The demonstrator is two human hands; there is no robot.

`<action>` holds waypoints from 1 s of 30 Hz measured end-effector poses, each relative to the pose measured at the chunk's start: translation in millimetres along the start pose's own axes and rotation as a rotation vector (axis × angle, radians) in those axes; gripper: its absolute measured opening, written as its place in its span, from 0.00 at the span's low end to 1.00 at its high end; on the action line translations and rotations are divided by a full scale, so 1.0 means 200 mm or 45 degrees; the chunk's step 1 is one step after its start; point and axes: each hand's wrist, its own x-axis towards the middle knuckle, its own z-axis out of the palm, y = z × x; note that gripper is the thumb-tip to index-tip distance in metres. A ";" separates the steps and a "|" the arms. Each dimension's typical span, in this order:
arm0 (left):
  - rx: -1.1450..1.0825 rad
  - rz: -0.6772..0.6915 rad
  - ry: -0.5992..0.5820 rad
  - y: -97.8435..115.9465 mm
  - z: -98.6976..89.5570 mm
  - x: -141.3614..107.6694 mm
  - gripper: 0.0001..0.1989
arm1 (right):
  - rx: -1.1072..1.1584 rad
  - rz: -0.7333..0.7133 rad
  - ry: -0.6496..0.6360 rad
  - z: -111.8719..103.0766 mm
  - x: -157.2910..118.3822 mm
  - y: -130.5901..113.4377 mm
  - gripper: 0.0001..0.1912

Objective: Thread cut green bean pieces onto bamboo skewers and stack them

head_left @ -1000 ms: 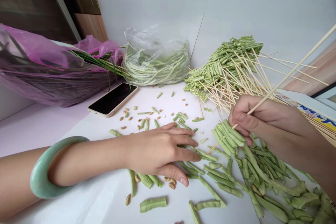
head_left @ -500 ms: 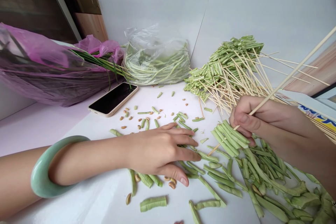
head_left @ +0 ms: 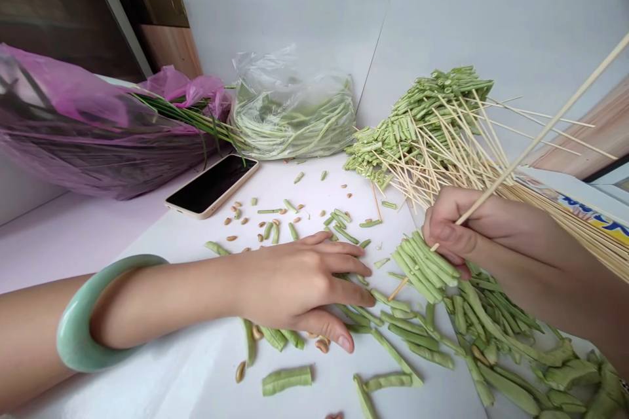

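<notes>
Hands set apart: right hand (head_left: pixel 484 236) closed, gripping a bamboo skewer (head_left: pixel 540 132) threaded with cut green beans (head_left: pixel 425 268), held diagonally; left hand (head_left: pixel 299 291) laid open, farther off, on loose bean pieces (head_left: pixel 403 322).

Pale green beans (head_left: pixel 422 268); blond wooden skewer (head_left: pixel 555 114); magenta plastic bag (head_left: pixel 98 124); mint-green bangle (head_left: pixel 71 327).

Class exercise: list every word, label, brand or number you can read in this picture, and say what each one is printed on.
Nothing can be quoted with certainty.
Printed box at the right edge: blue lettering on a yellow band, too slanted and blurred to read.
Phone: its dark screen shows no readable text.
</notes>
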 end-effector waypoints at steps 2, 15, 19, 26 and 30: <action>-0.003 -0.003 0.000 0.00 0.00 0.00 0.26 | -0.052 -0.018 0.017 0.00 0.00 -0.01 0.18; -0.038 0.006 0.016 -0.01 0.00 0.01 0.28 | -0.200 -0.099 0.041 -0.02 0.00 -0.07 0.19; -0.042 0.009 0.025 0.00 -0.01 0.01 0.28 | -0.205 -0.064 0.048 -0.03 0.00 -0.06 0.19; -0.038 0.004 0.014 0.00 0.00 0.00 0.28 | -0.088 -0.050 0.086 -0.02 0.00 -0.04 0.19; -0.034 0.012 0.021 0.00 -0.01 0.00 0.27 | -0.059 -0.025 0.060 -0.02 0.00 -0.03 0.18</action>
